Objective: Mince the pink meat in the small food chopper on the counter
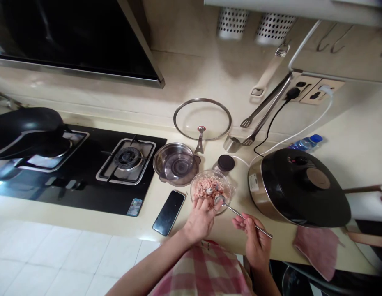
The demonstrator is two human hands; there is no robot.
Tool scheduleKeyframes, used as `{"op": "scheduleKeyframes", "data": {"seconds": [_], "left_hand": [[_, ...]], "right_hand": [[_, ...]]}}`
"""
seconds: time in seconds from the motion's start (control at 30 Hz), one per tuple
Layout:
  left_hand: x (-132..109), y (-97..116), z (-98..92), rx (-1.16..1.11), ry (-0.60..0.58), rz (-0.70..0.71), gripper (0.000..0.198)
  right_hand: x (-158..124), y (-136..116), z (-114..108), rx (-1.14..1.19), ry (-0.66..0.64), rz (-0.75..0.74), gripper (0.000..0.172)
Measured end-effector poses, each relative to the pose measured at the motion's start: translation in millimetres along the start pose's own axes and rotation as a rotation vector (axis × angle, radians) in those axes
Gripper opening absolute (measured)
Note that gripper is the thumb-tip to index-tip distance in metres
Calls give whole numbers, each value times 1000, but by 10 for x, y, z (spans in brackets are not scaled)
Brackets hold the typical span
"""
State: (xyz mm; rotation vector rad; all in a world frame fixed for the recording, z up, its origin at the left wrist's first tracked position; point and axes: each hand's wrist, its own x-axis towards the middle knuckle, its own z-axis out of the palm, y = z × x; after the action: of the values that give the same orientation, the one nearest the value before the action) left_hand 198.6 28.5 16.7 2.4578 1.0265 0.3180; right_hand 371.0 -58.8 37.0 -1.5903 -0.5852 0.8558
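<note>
My right hand [257, 242] is closed around the handle of a metal spoon [245, 219], its head over a clear bowl [230, 183]. In the bowl lies pink minced meat [208, 181] with a small pale lump [209, 190] on top. My left hand [200, 220] reaches over the bowl's near side, its fingers bent over the meat and one digit against the spoon's head. Whatever its fingertips grip, if anything, is hidden. A dark-lidded jar [225, 163] stands just behind the bowl.
A steel pan [158, 158] holding a tinted dish [181, 166] sits left of the bowl, with a phone [169, 212] nearer me. A glass lid [201, 102] leans on the wall. Right stands a large cooker [302, 185]; left, a gas hob [117, 197] with a black wok [27, 127].
</note>
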Motion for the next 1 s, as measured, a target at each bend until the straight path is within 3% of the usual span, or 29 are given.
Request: {"op": "scheduleKeyframes", "data": {"seconds": [0.1,0.2,0.4,0.53,0.63,0.77,1.0], "left_hand": [[35,-50,10,82,-106,-109,65],[31,-97,-64,117,-122,-190,58],[54,-39,-96,110,-102,-127,69],[87,-77,-75,102,-142,-201,57],[96,-80,-128,130,-101,-228,55],[103,-62,-172,141,-55,-157,64],[53,-136,-142,152,-98,-212,42]], "right_hand": [[-10,8,-28,-6,11,-5,36],[-1,29,-59,-54,-17,-19,35],[-25,7,-47,-127,-104,-65,33],[-34,-27,-59,-142,-129,-116,31],[-20,-46,-84,-174,-159,-175,29],[-16,-84,-97,-212,-246,-217,27],[14,-142,-109,-178,-203,-190,29]]}}
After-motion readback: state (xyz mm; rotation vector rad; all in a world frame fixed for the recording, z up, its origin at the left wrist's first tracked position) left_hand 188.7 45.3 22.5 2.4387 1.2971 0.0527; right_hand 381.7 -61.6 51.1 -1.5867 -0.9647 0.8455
